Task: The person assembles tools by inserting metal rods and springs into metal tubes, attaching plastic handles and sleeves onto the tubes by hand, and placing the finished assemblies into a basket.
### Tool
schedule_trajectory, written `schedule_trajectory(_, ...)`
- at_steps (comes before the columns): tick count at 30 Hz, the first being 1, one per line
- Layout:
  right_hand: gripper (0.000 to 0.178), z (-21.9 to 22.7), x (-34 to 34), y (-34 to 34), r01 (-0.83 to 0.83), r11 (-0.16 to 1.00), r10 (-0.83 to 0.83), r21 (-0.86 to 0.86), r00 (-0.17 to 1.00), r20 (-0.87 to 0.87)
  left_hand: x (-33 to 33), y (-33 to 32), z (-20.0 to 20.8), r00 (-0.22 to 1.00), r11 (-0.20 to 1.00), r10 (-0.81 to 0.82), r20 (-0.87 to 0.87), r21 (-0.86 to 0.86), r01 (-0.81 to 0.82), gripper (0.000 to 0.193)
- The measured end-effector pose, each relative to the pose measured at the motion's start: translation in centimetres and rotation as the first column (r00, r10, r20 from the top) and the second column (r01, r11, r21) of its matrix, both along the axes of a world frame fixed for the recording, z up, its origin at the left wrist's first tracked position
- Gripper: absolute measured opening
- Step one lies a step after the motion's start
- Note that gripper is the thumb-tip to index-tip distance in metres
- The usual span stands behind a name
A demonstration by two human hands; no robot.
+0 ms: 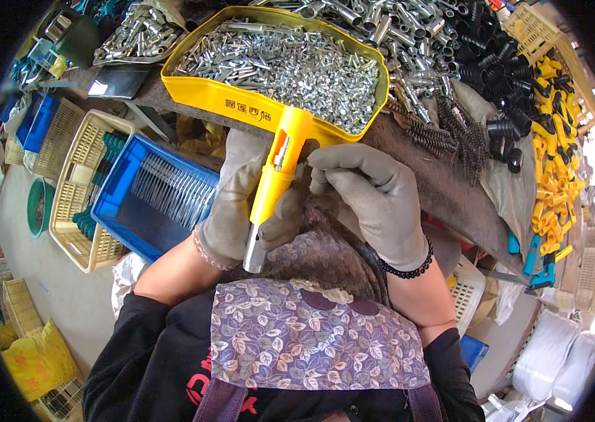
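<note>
My gloved left hand (234,200) is wrapped round a yellow plastic tool handle (269,191) held at a slant over my lap. A bare metal tube (255,250) comes out of the handle's lower end. Higher up, a slot in the yellow part shows a small metal piece (281,153) inside. My gloved right hand (378,193) is beside the slot, with thumb and forefinger pinched together. Whatever it may hold is too small or hidden to make out. Just beyond both hands, a yellow tub (202,93) contains small silvery pins and rivets (283,63).
On the bench lie metal tubes (382,28), dark springs (462,130), black sleeves (498,77) and yellow handles (557,190). To the left stand a blue crate (111,190) with metal rods and a cream crate (72,243). White rolls (547,355) sit at lower right.
</note>
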State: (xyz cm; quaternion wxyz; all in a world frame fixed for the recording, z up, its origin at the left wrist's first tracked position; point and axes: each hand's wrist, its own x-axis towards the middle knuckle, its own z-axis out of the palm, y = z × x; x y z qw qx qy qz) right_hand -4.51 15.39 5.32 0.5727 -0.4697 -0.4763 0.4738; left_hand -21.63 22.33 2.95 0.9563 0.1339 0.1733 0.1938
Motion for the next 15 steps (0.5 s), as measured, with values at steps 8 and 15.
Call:
schedule_trajectory(8, 0.012, -1.1, -0.7, -0.9, 0.087, 0.995, -0.09, 0.037, 0.992, 0.089, -0.5, -0.4, -4.1, 0.923, 0.987, -0.159, 0.349, 0.066, 0.145, 0.058)
schedule_trajectory(15, 0.014, -2.6, -0.2, -0.7, -0.006, 1.0, 0.0, -0.03, 0.984, -0.18, 2.3, -1.4, -1.0, 0.966, 0.843, 0.257, -0.033, 0.497, -0.207, 0.066)
